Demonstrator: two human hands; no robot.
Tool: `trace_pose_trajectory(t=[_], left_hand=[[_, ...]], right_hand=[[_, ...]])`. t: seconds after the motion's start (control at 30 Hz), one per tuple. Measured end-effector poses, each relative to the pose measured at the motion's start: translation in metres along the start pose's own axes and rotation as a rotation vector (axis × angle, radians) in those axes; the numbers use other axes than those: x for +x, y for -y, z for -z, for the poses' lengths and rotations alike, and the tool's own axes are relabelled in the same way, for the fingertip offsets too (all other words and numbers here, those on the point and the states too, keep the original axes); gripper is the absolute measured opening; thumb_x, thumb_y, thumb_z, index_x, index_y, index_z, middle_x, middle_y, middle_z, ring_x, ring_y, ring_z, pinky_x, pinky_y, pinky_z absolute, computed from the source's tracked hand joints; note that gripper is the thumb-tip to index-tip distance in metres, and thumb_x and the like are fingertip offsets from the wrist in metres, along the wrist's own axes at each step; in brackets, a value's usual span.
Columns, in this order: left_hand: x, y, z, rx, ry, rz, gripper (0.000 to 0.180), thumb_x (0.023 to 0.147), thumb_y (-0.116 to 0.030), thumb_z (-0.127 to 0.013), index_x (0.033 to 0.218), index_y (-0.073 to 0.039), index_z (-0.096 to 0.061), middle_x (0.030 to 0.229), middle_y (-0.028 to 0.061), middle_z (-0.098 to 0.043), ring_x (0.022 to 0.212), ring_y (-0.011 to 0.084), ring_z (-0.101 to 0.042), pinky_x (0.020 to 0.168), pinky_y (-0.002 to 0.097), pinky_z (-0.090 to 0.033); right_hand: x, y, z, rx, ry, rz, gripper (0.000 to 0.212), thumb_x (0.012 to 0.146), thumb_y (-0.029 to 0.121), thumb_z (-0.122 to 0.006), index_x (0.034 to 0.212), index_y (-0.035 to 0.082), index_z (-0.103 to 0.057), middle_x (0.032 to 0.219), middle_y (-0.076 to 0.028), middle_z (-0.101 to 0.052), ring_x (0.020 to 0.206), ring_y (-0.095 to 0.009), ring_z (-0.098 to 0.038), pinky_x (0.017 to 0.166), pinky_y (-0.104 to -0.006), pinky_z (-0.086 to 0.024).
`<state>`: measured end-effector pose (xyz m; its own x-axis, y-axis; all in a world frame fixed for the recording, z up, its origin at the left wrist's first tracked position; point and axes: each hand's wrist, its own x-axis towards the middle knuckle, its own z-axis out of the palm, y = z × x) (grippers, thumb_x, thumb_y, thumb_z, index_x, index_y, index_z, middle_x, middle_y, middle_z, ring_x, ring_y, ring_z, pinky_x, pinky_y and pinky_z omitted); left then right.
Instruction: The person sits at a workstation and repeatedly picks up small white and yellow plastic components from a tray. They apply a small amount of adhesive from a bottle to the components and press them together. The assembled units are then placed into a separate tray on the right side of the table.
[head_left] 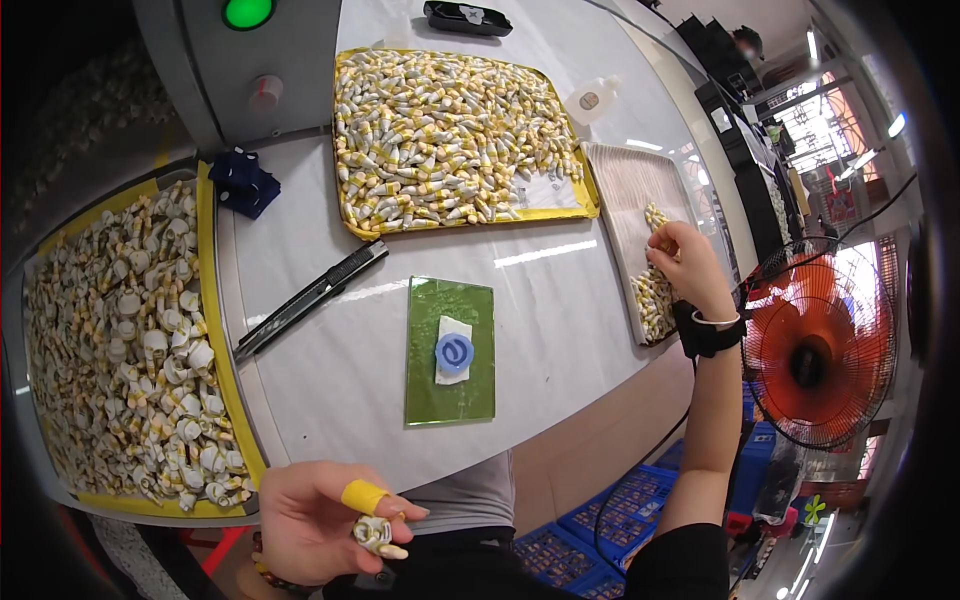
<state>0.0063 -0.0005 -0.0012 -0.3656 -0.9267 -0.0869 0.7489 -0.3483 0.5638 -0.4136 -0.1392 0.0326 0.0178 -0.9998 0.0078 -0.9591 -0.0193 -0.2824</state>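
My left hand (315, 515), with yellow tape round one finger, is closed near the lower edge of the head view. Between its thumb and fingers are small white-and-yellow pieces (374, 536), one with a pale pointed tip. My right hand (690, 262) is over the long pale tray (640, 185) at the right, fingers pinched together. Whether a piece is between those fingertips is too small to tell. Small yellow-and-white pieces (655, 305) lie in rows in that tray, beside and below the hand.
A yellow-edged tray (470, 222) of bullet-shaped pieces stands at the back; another tray (222, 330) of white-capped pieces is at left. Between them lie a cutter knife (312, 298) and dark cloth (244, 183). A green glass plate (450, 400) bears a blue disc (455, 352). An orange fan (808, 350) stands right.
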Motion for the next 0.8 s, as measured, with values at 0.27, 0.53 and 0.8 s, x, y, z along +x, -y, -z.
trace_pose_trajectory(t=[0.27, 0.53, 0.8], left_hand=[[-0.002, 0.001, 0.003, 0.042, 0.039, 0.01, 0.036, 0.068, -0.001, -0.079, 0.099, 0.01, -0.063, 0.093, 0.0195, -0.065, 0.083, 0.0236, -0.066, 0.082, 0.0378, -0.053], [-0.003, -0.003, 0.006, 0.059, 0.12, 0.004, 0.036, 0.067, 0.004, -0.078, 0.099, 0.008, -0.063, 0.097, 0.0196, -0.066, 0.087, 0.0233, -0.065, 0.08, 0.0344, -0.051], [-0.007, -0.007, 0.009, 0.026, 0.063, 0.007, 0.035, 0.068, 0.004, -0.078, 0.099, 0.009, -0.063, 0.096, 0.0189, -0.066, 0.086, 0.0226, -0.065, 0.08, 0.0342, -0.051]], right_hand=[[-0.025, 0.107, 0.009, 0.275, -0.13, 0.305, 0.015, 0.078, -0.006, -0.062, 0.092, 0.001, -0.06, 0.08, -0.009, -0.064, 0.069, -0.016, -0.063, 0.058, -0.0235, -0.047], [-0.027, 0.176, -0.033, 0.223, 0.123, 0.828, 0.021, 0.069, 0.002, -0.069, 0.089, 0.005, -0.065, 0.077, -0.007, -0.061, 0.069, -0.024, -0.059, 0.061, -0.0327, -0.05], [-0.029, 0.184, -0.044, 0.175, 0.168, 0.802, 0.019, 0.065, -0.002, -0.065, 0.082, 0.003, -0.06, 0.077, -0.008, -0.057, 0.074, -0.025, -0.056, 0.065, -0.0336, -0.049]])
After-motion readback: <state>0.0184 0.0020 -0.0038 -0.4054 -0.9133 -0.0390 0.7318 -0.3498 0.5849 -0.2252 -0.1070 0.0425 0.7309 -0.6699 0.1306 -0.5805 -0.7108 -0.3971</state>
